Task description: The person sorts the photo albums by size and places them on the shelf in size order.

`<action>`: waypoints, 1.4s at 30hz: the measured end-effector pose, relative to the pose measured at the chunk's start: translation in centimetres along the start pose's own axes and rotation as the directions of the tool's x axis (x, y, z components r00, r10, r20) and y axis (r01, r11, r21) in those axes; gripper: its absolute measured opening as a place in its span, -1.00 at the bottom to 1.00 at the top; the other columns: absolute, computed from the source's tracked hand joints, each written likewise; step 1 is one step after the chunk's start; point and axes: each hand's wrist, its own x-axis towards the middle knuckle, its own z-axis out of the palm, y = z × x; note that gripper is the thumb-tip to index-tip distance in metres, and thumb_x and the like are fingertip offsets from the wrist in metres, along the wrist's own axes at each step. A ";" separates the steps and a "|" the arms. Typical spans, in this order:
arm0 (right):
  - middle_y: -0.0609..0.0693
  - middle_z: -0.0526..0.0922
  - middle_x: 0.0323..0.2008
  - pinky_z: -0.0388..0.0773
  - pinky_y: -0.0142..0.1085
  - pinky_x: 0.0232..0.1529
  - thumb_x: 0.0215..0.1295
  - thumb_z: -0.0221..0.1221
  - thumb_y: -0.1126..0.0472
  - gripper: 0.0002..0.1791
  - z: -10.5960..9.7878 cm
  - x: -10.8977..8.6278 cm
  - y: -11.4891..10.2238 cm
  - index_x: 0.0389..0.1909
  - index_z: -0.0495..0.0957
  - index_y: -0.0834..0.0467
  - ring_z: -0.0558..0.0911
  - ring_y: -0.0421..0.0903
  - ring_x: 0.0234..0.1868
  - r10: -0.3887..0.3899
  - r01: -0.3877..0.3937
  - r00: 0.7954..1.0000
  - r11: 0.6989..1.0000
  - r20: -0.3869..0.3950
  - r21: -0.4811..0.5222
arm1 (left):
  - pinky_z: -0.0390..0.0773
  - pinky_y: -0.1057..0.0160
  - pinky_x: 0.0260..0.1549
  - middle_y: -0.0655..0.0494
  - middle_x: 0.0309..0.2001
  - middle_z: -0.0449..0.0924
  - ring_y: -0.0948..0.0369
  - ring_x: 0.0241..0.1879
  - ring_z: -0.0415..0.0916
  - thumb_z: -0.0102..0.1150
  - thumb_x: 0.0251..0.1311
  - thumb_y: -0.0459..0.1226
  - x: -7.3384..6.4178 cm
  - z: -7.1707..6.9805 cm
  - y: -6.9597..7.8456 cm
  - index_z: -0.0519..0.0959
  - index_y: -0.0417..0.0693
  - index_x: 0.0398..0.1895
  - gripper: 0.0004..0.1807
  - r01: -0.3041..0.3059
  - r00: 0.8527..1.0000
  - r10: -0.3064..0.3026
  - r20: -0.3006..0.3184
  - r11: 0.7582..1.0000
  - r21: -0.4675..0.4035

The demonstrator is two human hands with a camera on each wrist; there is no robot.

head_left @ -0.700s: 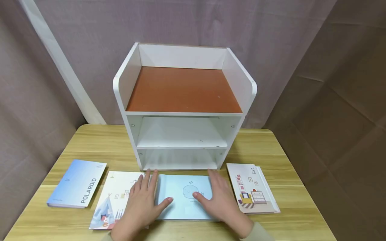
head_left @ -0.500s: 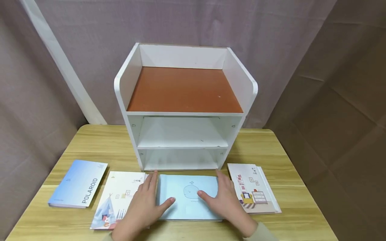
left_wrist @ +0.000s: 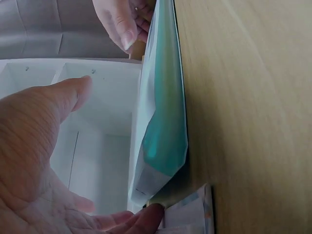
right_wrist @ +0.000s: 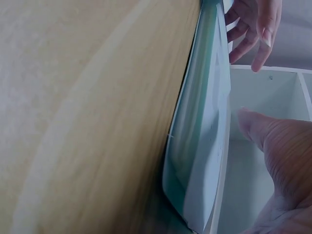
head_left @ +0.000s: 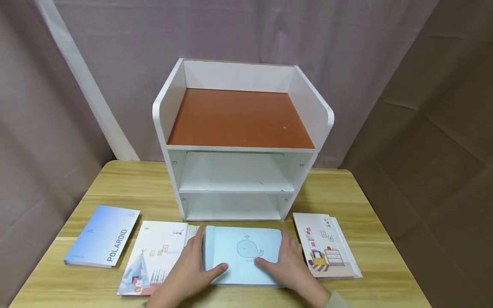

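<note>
A light blue book with a whale drawing on its cover (head_left: 239,273) lies flat on the table before the shelf. My left hand (head_left: 190,263) is at its left edge, fingers alongside and thumb over the cover. At the opposite edge, my right hand (head_left: 290,261) stands the same way, thumb above the cover near the whale's tail. Both wrist views show the thumbs raised off the book, whose side (left_wrist: 165,122) shows pages between thin covers. The left fingers lie between it and a white book with a tent picture (head_left: 154,244), which the hand partly covers.
A white shelf unit (head_left: 227,148) with a brown top stands behind the books. A blue "POLAROID" book (head_left: 102,235) lies far left, and a book with a furniture picture (head_left: 325,246) lies just right of my right hand. Curtains (head_left: 239,30) hang behind the wooden table (head_left: 127,184).
My right hand has slid rightward from over the blue book's cover to its right edge, uncovering more of the whale. The left hand stays near the left edge. The head view has shifted slightly.
</note>
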 end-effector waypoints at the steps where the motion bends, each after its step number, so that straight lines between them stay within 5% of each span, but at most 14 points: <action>1: 0.47 0.14 0.30 0.21 0.20 0.26 -0.19 0.33 -0.48 0.46 0.0 0.0 0.0 0.47 -0.16 0.37 0.17 0.33 0.32 0.005 -0.005 1.000 1.000 0.008 0.001 | 0.33 -0.09 0.21 -0.26 0.30 0.27 -0.09 0.28 0.25 0.29 -0.13 0.37 0.0 0.0 0.0 -0.07 -0.18 0.51 0.30 0.003 1.000 -0.003 0.002 1.000 -0.005; 9: 0.52 0.12 0.29 0.19 0.17 0.29 -0.25 0.42 -0.41 0.50 0.5 0.1 0.1 0.46 -0.17 0.41 0.19 0.37 0.31 0.004 -0.004 1.000 1.000 0.015 -0.013 | 0.26 -0.08 0.26 -0.26 0.34 0.21 -0.08 0.31 0.21 0.39 -0.14 0.28 0.3 0.2 0.3 -0.08 -0.24 0.50 0.31 0.010 1.000 -0.009 0.022 0.997 -0.071; 16: 0.52 0.14 0.23 0.46 0.10 0.10 -0.29 0.42 -0.41 0.50 1.0 0.1 0.0 0.47 -0.17 0.37 0.41 0.33 0.12 0.008 -0.006 0.999 0.999 0.044 -0.043 | 0.21 -0.10 0.28 -0.28 0.38 0.16 -0.09 0.34 0.16 0.44 -0.10 0.16 0.3 -0.2 0.2 -0.10 -0.29 0.49 0.28 0.050 0.997 -0.042 0.062 0.987 -0.150; 24: 0.50 0.17 0.20 0.50 0.06 0.05 -0.28 0.38 -0.43 0.48 1.2 0.2 -0.1 0.47 -0.15 0.35 0.47 0.26 0.05 0.005 0.000 0.998 0.996 0.058 -0.092 | 0.33 -0.06 0.21 -0.24 0.22 0.36 -0.02 0.19 0.35 0.48 -0.10 0.09 0.5 -0.5 -0.3 -0.08 -0.39 0.45 0.26 0.070 0.996 -0.051 0.079 0.962 -0.265; 30: 0.48 0.22 0.15 0.53 0.06 -0.01 -0.27 0.35 -0.45 0.44 1.3 0.3 0.1 0.47 -0.09 0.33 0.50 0.23 -0.02 -0.007 0.013 0.999 0.994 0.050 -0.110 | 0.49 -0.04 0.06 -0.28 0.19 0.40 0.01 0.06 0.47 0.46 -0.03 0.01 0.7 -0.9 0.1 -0.01 -0.40 0.42 0.14 0.086 0.992 -0.048 0.117 0.934 -0.348; 38: 0.40 0.24 0.17 0.49 0.04 0.07 -0.21 0.36 -0.42 0.35 1.5 0.2 0.2 0.48 -0.02 0.26 0.46 0.25 0.09 -0.041 0.044 0.999 0.996 0.028 -0.083 | 0.21 -0.15 0.26 -0.40 0.34 0.18 -0.09 0.25 0.27 0.41 0.06 -0.05 0.5 -0.6 0.8 -0.14 -0.35 0.48 0.15 0.128 0.988 -0.077 0.135 0.896 -0.425; 42: 0.38 0.24 0.18 0.49 0.04 0.08 -0.20 0.37 -0.40 0.34 1.4 0.4 0.2 0.49 -0.01 0.24 0.45 0.24 0.10 -0.042 0.044 0.999 0.997 0.028 -0.065 | 0.46 0.00 0.09 -0.35 0.14 0.37 -0.02 0.06 0.46 0.37 0.12 -0.20 0.6 -0.2 1.0 -0.18 -0.29 0.48 0.08 0.118 0.991 -0.074 0.108 0.859 -0.499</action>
